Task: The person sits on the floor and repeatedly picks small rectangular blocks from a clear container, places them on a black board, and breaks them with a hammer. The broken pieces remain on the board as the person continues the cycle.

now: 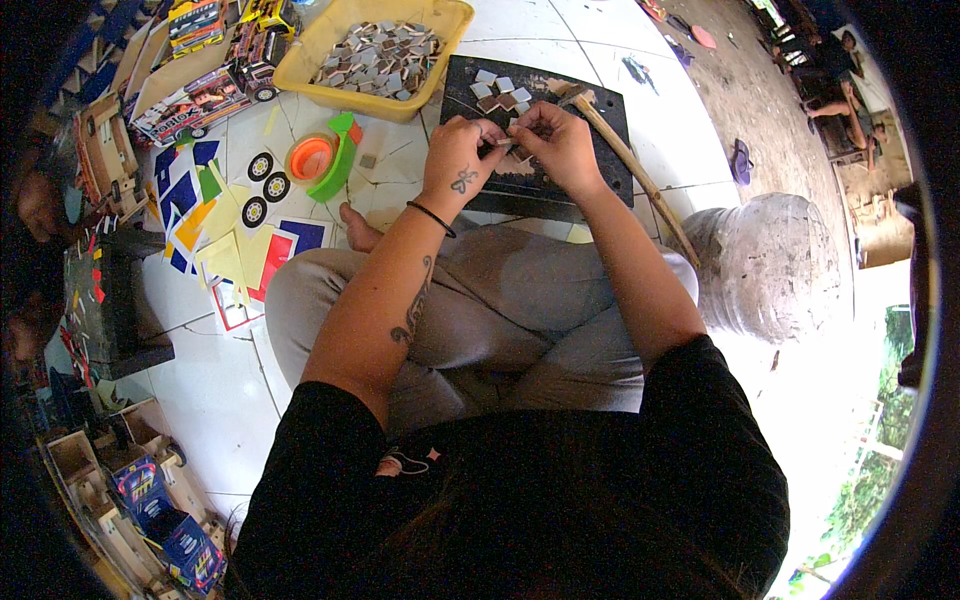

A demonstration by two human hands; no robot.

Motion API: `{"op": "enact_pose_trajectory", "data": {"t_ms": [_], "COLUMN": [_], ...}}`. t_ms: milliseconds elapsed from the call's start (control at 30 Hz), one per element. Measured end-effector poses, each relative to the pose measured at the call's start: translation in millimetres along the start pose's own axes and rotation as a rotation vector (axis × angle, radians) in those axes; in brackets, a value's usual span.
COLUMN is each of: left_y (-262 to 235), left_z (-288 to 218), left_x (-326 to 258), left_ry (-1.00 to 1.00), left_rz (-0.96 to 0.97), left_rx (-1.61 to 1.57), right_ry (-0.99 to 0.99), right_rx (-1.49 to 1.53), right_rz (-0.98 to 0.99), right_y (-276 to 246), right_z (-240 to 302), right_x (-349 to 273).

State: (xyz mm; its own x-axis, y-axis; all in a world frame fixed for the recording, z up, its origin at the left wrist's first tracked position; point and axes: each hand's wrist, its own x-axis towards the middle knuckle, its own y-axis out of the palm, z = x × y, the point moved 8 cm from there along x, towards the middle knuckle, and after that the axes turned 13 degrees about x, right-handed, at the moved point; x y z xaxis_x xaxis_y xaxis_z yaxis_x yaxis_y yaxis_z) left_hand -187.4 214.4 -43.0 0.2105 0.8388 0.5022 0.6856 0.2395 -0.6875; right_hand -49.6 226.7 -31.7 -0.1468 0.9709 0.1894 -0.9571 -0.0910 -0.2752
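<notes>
My left hand (462, 155) and my right hand (558, 145) meet over a black block (615, 170), fingertips pinched together. Between them is a small pale piece (503, 142), mostly covered by the fingers; it looks like one of the square pieces nearby. Several small squares (487, 78), grey on some faces and brown on others, lie on the block just beyond my hands. A hammer (625, 150) rests across the block's right side, its wooden handle slanting toward my right knee.
A yellow basin (440, 35) full of similar squares stands beyond the block. Left of my hands are orange tape (311, 157), a green tape dispenser (340, 165), three toy wheels (260, 166) and coloured sheets (183, 207). Toy trucks (190, 110) crowd the left; a large grimy container (765, 265) stands right.
</notes>
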Motion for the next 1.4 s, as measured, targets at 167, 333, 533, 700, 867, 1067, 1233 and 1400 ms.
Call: {"op": "enact_pose_trajectory", "data": {"t_ms": [167,333,533,700,867,1067,1233,1400], "left_y": [-0.7,-3.3,-9.0,-4.2,-3.1,-2.0,-0.4,-3.1], "left_z": [-1.1,-1.6,-7.8,-11.4,-12.1,-11.1,-10.4,-13.9], "left_x": [0.3,0.1,2.0,2.5,0.1,-1.9,-1.4,-2.6], "left_ry": [0.01,-0.023,-0.004,0.036,0.055,0.059,0.052,0.115], "left_rz": [-0.001,0.008,-0.083,-0.064,-0.088,-0.097,-0.088,-0.152], "left_rx": [0.0,-0.051,-0.063,-0.15,-0.156,-0.148,-0.148,-0.079], "right_ry": [-0.047,-0.062,-0.13,-0.315,0.417,0.05,0.237,0.018], "right_rx": [-0.026,-0.163,-0.268,-0.501,-1.114,-0.74,-0.391,-0.5], "right_rz": [0.011,0.083,0.056,0.033,0.089,0.016,-0.005,-0.07], "right_y": [0.9,6.8,7.8,-27.3,-143.7,-155.6,-125.3,-81.3], "right_z": [7.9,15.5,20.4,40.0,-25.6,2.6,57.3,100.9], "right_x": [-1.2,-1.1,-0.3,-8.8,-48.2,-69.0,-114.5,-145.7]}}
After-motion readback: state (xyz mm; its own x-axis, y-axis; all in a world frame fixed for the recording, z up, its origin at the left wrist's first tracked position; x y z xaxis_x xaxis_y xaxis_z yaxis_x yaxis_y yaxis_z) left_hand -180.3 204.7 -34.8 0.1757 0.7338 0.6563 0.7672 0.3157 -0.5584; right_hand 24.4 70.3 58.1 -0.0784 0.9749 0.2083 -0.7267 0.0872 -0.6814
